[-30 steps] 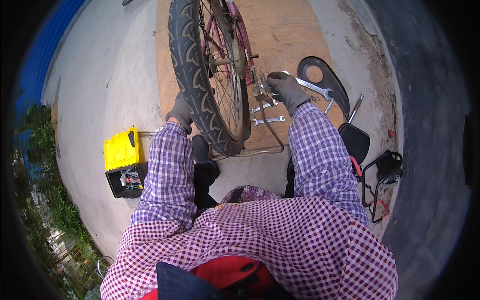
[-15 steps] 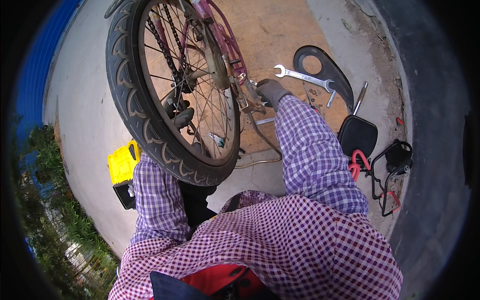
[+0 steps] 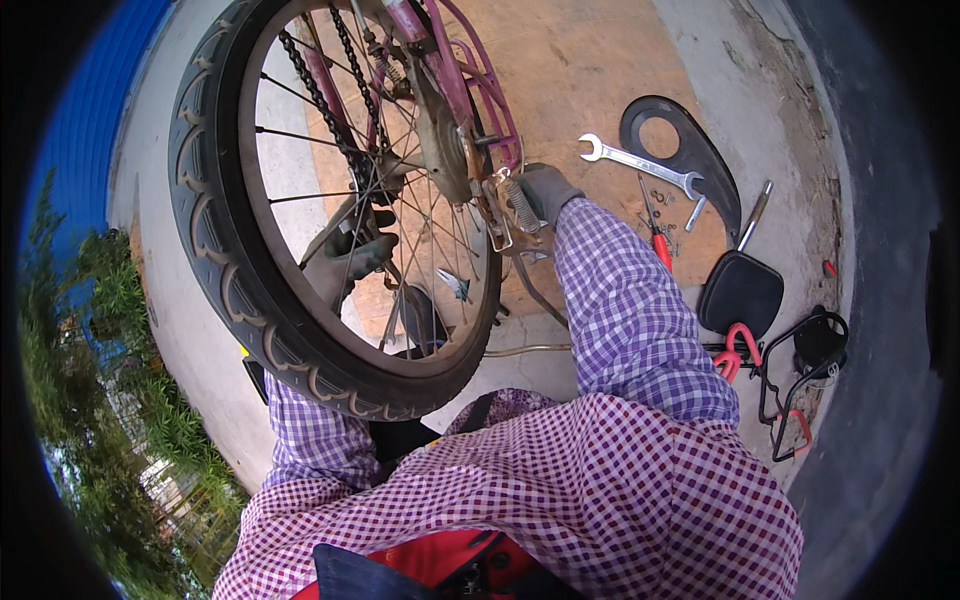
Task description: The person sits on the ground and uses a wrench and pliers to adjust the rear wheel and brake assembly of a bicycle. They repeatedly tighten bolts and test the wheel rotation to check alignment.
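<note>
A bicycle wheel (image 3: 222, 235) with a black tyre stands in front of me, joined to a pink frame (image 3: 450, 75). Through its spokes shows my left hand (image 3: 345, 262), in a grey-green glove, with bent fingers close to the hub and chain (image 3: 345, 125). What those fingers pinch is hard to make out behind the spokes. On the wheel's right side, my gloved right hand (image 3: 547, 192) is closed against a rusty bracket (image 3: 490, 215) with a coil spring (image 3: 522, 207). Its fingertips are hidden there.
On the wooden board (image 3: 580, 80) lie an open-end wrench (image 3: 640, 164), a red-handled screwdriver (image 3: 660, 245), pliers (image 3: 453, 284) and small hardware. A black chain guard (image 3: 715, 170), a black saddle-like pad (image 3: 741, 293) and a wire stand (image 3: 768, 375) lie to the right.
In the view, the wheel has shifted left and the tools right. My left hand has risen toward the hub and shows more fully. My right hand stays beside the spring bracket.
</note>
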`<state>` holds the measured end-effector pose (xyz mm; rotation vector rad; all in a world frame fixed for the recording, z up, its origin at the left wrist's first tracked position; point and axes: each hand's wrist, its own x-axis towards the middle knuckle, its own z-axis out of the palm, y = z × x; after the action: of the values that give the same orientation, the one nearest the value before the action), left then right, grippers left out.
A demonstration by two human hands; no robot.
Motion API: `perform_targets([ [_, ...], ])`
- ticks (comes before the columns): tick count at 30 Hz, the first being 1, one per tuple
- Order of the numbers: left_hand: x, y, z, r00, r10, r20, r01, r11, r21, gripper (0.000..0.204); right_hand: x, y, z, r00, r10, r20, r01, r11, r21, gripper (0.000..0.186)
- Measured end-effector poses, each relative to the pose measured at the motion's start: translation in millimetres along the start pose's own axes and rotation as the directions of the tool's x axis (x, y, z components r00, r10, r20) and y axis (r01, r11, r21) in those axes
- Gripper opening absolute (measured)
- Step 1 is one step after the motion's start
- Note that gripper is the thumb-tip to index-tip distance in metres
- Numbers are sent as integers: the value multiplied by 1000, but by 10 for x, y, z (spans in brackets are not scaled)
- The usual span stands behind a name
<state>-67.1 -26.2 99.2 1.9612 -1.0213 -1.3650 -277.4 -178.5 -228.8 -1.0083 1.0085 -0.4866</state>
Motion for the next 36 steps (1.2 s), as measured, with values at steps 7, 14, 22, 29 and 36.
perform_targets([
  [7,-35,32,-162,966,171,194,-137,975,-177,65,-567,-862,99,987,157,37,-161,966,202,19],
  [14,27,-214,-463,976,184,119,-153,961,-232,67,-839,-1258,68,992,94,84,-89,994,-58,27],
  [22,252,-544,-718,952,277,130,-198,882,-428,62,-824,-1185,-164,985,-65,160,145,812,-565,32],
  [29,610,-874,-504,985,124,-119,-148,964,-220,56,-770,-1081,-73,948,-248,199,250,199,-947,30],
  [36,1727,-1517,-148,975,207,-78,-218,958,-186,47,-924,-1198,72,972,-218,-86,99,713,-694,27],
])
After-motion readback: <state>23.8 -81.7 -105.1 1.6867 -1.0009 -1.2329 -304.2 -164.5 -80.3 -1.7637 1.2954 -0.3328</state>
